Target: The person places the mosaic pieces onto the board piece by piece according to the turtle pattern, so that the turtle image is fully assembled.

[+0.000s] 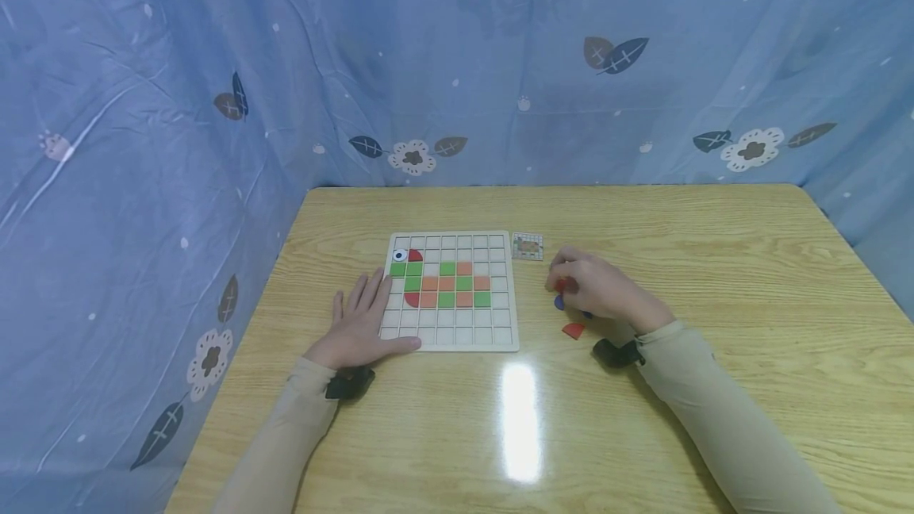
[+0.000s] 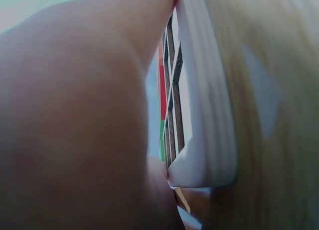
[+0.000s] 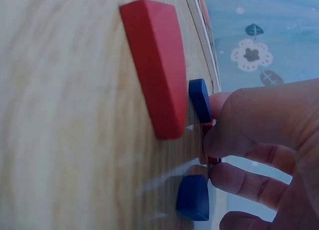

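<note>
My left hand [image 1: 360,331] lies with fingers spread at the left edge of a white grid board [image 1: 493,331], thumb over its near-left corner. In the left wrist view the hand hides much of the board. Green tiles [image 1: 412,283], orange tiles [image 1: 465,269], red quarter-round pieces [image 1: 415,256] and a round eye piece [image 1: 400,255] sit in the grid. Right of the board, my right hand [image 1: 596,285] pinches a red piece [image 3: 207,133] at the table, partly hidden by its fingers. Close by lie a red quarter-round piece [image 3: 155,70] and two blue pieces [image 3: 200,100].
A small picture card [image 1: 528,246] lies by the board's upper right corner. The wooden table [image 1: 678,236] meets a blue patterned curtain [image 1: 528,70] at the back and left. Light glares off the tabletop in front of the board.
</note>
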`<state>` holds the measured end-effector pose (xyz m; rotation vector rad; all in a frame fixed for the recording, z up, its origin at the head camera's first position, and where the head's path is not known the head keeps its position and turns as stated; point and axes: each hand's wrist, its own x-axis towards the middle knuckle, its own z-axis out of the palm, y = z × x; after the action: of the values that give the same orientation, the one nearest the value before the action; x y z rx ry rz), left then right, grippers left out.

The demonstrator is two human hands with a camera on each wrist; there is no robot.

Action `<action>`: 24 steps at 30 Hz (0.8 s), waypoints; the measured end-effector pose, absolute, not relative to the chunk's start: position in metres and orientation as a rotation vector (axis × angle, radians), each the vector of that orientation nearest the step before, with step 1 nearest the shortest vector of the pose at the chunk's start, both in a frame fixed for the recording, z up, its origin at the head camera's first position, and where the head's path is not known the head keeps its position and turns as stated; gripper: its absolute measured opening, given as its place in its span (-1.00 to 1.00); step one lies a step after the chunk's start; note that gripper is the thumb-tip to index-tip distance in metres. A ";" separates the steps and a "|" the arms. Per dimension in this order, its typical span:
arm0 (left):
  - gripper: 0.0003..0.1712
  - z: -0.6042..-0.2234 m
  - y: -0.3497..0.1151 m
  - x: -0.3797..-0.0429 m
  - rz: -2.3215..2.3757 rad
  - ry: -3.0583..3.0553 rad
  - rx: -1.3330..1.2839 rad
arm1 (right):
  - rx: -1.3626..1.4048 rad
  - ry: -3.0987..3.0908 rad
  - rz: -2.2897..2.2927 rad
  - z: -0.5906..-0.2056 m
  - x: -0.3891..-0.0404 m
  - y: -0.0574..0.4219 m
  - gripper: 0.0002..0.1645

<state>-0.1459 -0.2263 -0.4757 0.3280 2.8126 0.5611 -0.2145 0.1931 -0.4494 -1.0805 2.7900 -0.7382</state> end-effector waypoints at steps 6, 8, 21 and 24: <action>0.49 -0.474 -0.226 -0.145 0.562 2.812 0.325 | -1.062 2.810 -0.732 -0.452 -0.215 0.192 -0.70; 0.48 -0.475 -0.226 -0.145 0.557 2.812 0.324 | -1.043 2.808 -0.738 -0.452 -0.215 0.192 -0.69; 0.46 -0.469 -0.225 -0.143 0.589 2.804 0.343 | -0.981 2.795 -0.748 -0.450 -0.214 0.190 -0.71; 0.45 -0.468 -0.225 -0.143 0.582 2.804 0.341 | -0.970 2.791 -0.749 -0.450 -0.215 0.190 -0.72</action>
<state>-0.1426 -0.2247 -0.4685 0.3407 2.8038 0.5820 -0.2146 0.1897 -0.4501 -0.9697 2.7909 -0.7491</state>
